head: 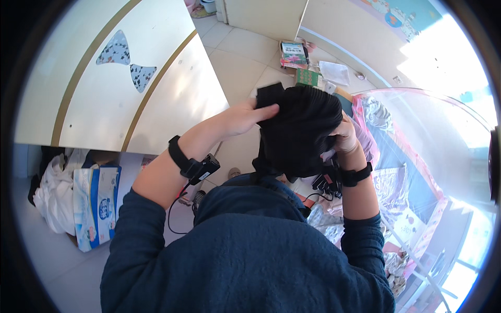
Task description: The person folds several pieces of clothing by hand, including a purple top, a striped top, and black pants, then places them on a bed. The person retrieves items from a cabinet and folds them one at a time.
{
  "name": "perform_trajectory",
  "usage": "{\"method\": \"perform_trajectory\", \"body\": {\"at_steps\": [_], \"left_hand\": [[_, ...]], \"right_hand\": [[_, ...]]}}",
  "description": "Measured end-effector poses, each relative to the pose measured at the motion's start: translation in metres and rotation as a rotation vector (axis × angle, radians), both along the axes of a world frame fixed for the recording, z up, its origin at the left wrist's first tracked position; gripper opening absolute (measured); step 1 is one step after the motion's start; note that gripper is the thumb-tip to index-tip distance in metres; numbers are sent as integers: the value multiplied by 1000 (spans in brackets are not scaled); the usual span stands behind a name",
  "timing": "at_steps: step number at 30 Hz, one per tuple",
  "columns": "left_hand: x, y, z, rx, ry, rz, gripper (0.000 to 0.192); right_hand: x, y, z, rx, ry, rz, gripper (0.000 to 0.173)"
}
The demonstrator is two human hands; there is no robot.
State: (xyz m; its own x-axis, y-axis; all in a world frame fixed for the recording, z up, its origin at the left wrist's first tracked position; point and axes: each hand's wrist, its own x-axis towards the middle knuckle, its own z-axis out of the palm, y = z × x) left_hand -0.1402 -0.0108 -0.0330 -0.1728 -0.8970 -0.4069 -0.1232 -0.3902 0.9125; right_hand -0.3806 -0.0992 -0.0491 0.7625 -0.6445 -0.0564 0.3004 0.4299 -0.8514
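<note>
A black piece of fabric (pixel 299 129), ribbed along its upper right edge, is bunched up in front of my chest. My left hand (pixel 250 115) grips its upper left corner, thumb lying over the cloth. At the right edge my right hand (pixel 346 133) has its fingers closed on the same fabric, partly hidden behind it. Folds hang down between the two hands towards my waist. Black straps circle both forearms, and a small black device (pixel 209 166) with a cable is fixed by the left one.
A white wardrobe (pixel 168 94) with gold strips stands at left, with a blue-and-white package (pixel 96 207) and white cloth (pixel 54 195) below. At right is a bed (pixel 395 156) under a pink-edged mosquito net, strewn with clothes. Books (pixel 294 54) and a green box (pixel 308 77) lie ahead.
</note>
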Motion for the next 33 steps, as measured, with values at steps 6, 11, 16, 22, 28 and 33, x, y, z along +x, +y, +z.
{"method": "perform_trajectory", "body": {"at_steps": [6, 11, 16, 22, 28, 33], "left_hand": [[28, 11, 26, -426, 591, 191, 46], [20, 21, 41, -392, 696, 191, 55], [28, 26, 57, -426, 750, 154, 60], [21, 26, 59, -542, 737, 231, 59], [21, 24, 63, -710, 599, 207, 45], [46, 25, 71, -928, -322, 426, 21]], "right_hand": [[7, 3, -22, -99, 26, -27, 23], [18, 7, -38, -279, 161, -170, 17], [21, 26, -12, -349, 275, -518, 9], [49, 85, 24, -601, 454, -120, 22], [94, 90, 8, -427, 321, -188, 24], [64, 71, 15, 1, -39, -201, 23]]}}
